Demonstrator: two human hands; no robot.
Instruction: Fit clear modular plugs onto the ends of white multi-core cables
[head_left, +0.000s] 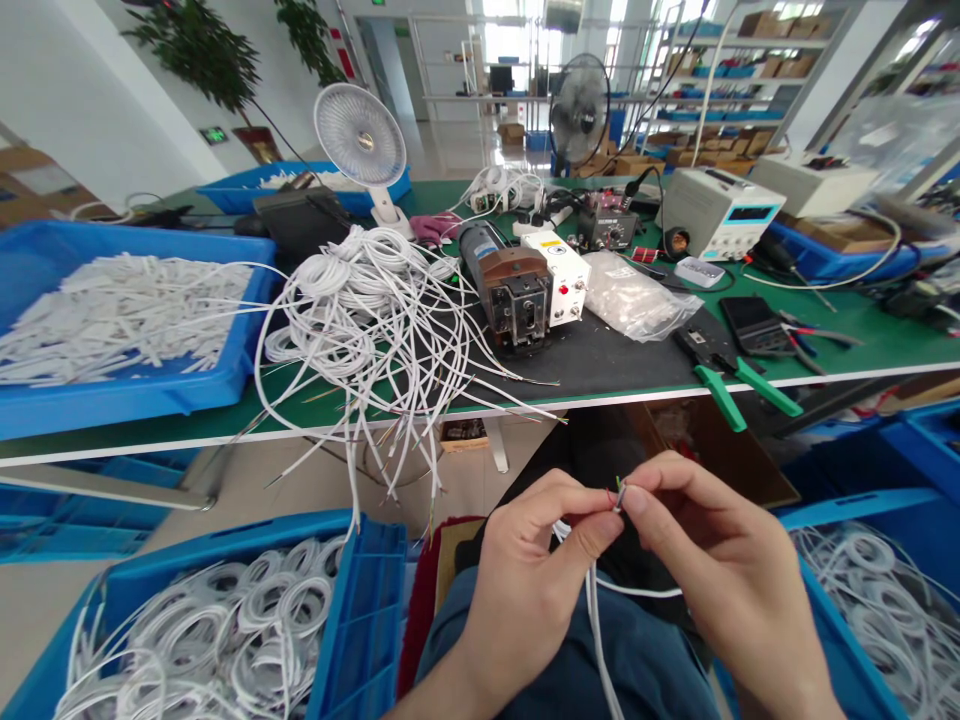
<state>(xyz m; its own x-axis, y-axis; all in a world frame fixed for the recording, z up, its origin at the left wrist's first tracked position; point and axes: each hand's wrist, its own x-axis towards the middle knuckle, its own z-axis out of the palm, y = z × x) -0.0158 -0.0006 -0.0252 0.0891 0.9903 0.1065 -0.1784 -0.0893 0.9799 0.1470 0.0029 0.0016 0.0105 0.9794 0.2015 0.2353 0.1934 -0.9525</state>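
Head view shows the left hand (536,570) and the right hand (720,560) meeting over the lap, both pinching the stripped tip of a thin white round cable (600,620); its tiny coloured cores peek out between the fingertips (616,497), and the rest trails down between the wrists; the step in hand looks like separating those cores, and the next move likely calls for a steady, fine pinch; blue plastic crates of coiled white cables (247,620) flank the knees; farther off, a loose bundle of white cables (360,300) spills over the green workbench (862,345) beside a small crimping machine (517,290).
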